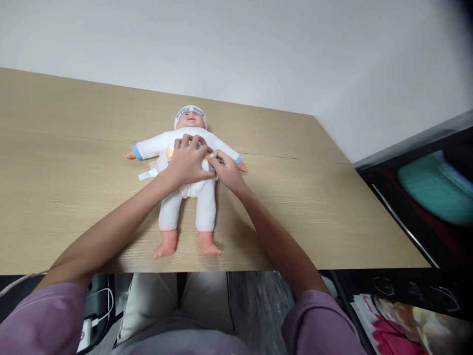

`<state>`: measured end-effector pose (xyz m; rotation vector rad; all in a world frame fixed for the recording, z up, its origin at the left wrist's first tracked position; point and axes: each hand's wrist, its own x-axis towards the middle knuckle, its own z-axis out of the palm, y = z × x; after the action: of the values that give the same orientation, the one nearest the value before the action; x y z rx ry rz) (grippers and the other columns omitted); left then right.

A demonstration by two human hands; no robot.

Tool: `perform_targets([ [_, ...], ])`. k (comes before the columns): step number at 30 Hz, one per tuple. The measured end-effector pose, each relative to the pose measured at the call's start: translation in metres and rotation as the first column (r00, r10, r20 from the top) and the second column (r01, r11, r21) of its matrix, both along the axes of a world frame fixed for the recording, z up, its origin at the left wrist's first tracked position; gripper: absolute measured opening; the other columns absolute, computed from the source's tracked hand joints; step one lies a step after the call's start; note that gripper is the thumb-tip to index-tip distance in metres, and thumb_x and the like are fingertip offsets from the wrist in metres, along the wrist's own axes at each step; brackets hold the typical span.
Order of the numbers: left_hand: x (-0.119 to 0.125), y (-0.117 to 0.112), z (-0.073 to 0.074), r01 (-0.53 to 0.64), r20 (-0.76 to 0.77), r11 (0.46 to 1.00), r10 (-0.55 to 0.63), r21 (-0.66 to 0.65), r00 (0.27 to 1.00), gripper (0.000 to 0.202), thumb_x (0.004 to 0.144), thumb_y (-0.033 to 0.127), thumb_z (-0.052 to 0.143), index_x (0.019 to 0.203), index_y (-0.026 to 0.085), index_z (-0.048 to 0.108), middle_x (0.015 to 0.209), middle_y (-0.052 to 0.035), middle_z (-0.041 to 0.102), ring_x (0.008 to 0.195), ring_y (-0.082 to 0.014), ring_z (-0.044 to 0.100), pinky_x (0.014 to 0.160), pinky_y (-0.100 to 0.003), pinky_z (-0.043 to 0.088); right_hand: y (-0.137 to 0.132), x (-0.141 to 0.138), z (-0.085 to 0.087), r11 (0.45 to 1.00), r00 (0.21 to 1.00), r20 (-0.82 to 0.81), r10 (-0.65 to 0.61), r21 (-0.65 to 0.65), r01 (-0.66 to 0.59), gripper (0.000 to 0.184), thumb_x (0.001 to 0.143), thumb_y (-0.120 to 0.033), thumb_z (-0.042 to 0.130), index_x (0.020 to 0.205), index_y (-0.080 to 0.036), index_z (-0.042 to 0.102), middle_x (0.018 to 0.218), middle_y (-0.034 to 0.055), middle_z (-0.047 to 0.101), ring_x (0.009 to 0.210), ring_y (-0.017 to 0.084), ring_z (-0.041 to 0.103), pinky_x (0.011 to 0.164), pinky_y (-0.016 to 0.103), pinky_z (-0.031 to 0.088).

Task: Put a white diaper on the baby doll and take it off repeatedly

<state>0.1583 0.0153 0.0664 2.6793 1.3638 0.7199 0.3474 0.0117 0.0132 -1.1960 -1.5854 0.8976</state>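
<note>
- Head view: one doll, lying face-up on the pale wood tabletop; arms spread wide, legs apart, bare feet toward the near edge.
- One white cap on the doll's head, lettered in blue.
- One diaper, white with orange print, around the doll's waist and between its legs; middle partly hidden by the hands.
- One loose side wing, pale, spread beside the doll's hip near the left forearm; apart from the front panel.
- Left hand: fingers and thumb spread apart, laid over the diaper's front on the doll's belly.
- Right hand: fingertips drawn together, apparently pinched on the diaper's edge at the opposite hip; exact hold on a tab too small to tell.
- Handling of diaper, by judgement: very light, soft, limp, prone to wrinkling or sliding askew without a palm on the front; thin tabs likely sticky and easily torn. Best held by the tab ends and the firmer waist edge.
- Handling of doll, by judgement: fairly light, with a soft cloth body and stiffer moulded head, hands and feet; liable to slide on the smooth wood. Best steadied at the belly or hips.
</note>
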Motion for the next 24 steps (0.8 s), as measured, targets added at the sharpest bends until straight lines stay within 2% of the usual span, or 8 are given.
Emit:
perform_targets([
  [4, 0.000, -0.001, -0.001, 0.007, -0.005, 1.000, -0.007, 0.003, 1.000, 0.052, 0.087, 0.049, 0.088, 0.133, 0.026, 0.081, 0.154, -0.0180, 0.066, 0.144, -0.0537, 0.052, 0.118, -0.068, 0.041, -0.016, 0.002, -0.005, 0.997, 1.000, -0.011, -0.019, 0.077, 0.020, 0.038, 0.104, -0.066, 0.067, 0.112, -0.029, 0.063, 0.101, 0.0027, 0.070, 0.088, 0.021, 0.069, 0.081, 0.035, 0.062],
  [7, 0.000, 0.000, -0.004, 0.015, 0.009, 1.000, -0.015, 0.001, 1.000, 0.053, 0.089, 0.055, 0.086, 0.134, 0.026, 0.080, 0.153, -0.0184, 0.067, 0.144, -0.0544, 0.052, 0.118, -0.068, 0.040, -0.036, 0.005, -0.006, 0.966, 0.994, 0.085, -0.070, 0.255, 0.046, 0.037, 0.112, -0.059, 0.060, 0.130, -0.029, 0.072, 0.130, 0.0109, 0.075, 0.120, 0.028, 0.073, 0.107, 0.045, 0.064],
  [10, -0.002, 0.004, -0.006, 0.024, 0.020, 1.000, -0.024, -0.017, 1.000, 0.060, 0.089, 0.058, 0.086, 0.139, 0.027, 0.077, 0.155, -0.0187, 0.066, 0.146, -0.0550, 0.050, 0.119, -0.069, 0.039, -0.050, 0.004, -0.007, 0.914, 0.975, 0.206, -0.086, 0.406, -0.005, 0.043, 0.118, -0.052, 0.051, 0.146, -0.030, 0.075, 0.152, 0.0124, 0.073, 0.150, 0.033, 0.065, 0.133, 0.057, 0.050],
  [14, -0.017, 0.012, 0.002, 0.116, 0.100, 0.982, -0.102, -0.149, 0.990, 0.094, 0.084, 0.062, 0.090, 0.164, 0.025, 0.057, 0.160, -0.0196, 0.064, 0.148, -0.0534, 0.050, 0.125, -0.070, 0.037, -0.052, 0.006, -0.009, 0.890, 0.952, 0.300, -0.062, 0.448, -0.083, 0.053, 0.121, -0.049, 0.044, 0.163, -0.031, 0.069, 0.165, 0.0104, 0.070, 0.157, 0.034, 0.062, 0.136, 0.061, 0.047],
  [17, -0.040, 0.015, 0.009, 0.287, 0.321, 0.923, -0.199, -0.255, 0.926, 0.106, 0.088, 0.065, 0.087, 0.174, 0.025, 0.039, 0.163, -0.0186, 0.063, 0.151, -0.0452, 0.055, 0.127, -0.063, 0.042, -0.049, 0.011, -0.009, 0.877, 0.939, 0.342, -0.044, 0.463, -0.127, 0.056, 0.121, -0.050, 0.042, 0.166, -0.030, 0.067, 0.167, 0.0104, 0.069, 0.157, 0.034, 0.062, 0.136, 0.060, 0.048],
  [19, -0.060, 0.013, 0.007, 0.344, 0.456, 0.902, -0.199, -0.262, 0.867, 0.094, 0.096, 0.066, 0.080, 0.172, 0.026, 0.041, 0.166, -0.0183, 0.059, 0.153, -0.0390, 0.058, 0.128, -0.054, 0.047, -0.048, 0.014, -0.009, 0.883, 0.927, 0.373, -0.040, 0.447, -0.142, 0.057, 0.121, -0.052, 0.041, 0.167, -0.031, 0.067, 0.167, 0.0095, 0.068, 0.157, 0.035, 0.062, 0.136, 0.061, 0.047],
  [20, -0.071, 0.012, 0.003, 0.330, 0.495, 0.910, -0.172, -0.251, 0.852, 0.084, 0.100, 0.066, 0.075, 0.168, 0.026, 0.046, 0.167, -0.0178, 0.060, 0.154, -0.0369, 0.058, 0.129, -0.051, 0.047, -0.048, 0.015, -0.008, 0.888, 0.923, 0.383, -0.038, 0.437, -0.145, 0.058, 0.121, -0.053, 0.040, 0.167, -0.032, 0.067, 0.168, 0.0091, 0.068, 0.157, 0.036, 0.062, 0.136, 0.062, 0.047],
  [24, -0.112, 0.007, -0.025, 0.142, 0.459, 0.975, -0.048, -0.173, 0.887, 0.047, 0.108, 0.056, 0.059, 0.145, 0.027, 0.067, 0.154, -0.0158, 0.070, 0.148, -0.0365, 0.062, 0.132, -0.055, 0.044, -0.050, 0.015, -0.005, 0.897, 0.927, 0.373, -0.043, 0.423, -0.128, 0.055, 0.120, -0.053, 0.041, 0.163, -0.032, 0.069, 0.166, 0.0088, 0.070, 0.156, 0.036, 0.062, 0.136, 0.062, 0.046],
])
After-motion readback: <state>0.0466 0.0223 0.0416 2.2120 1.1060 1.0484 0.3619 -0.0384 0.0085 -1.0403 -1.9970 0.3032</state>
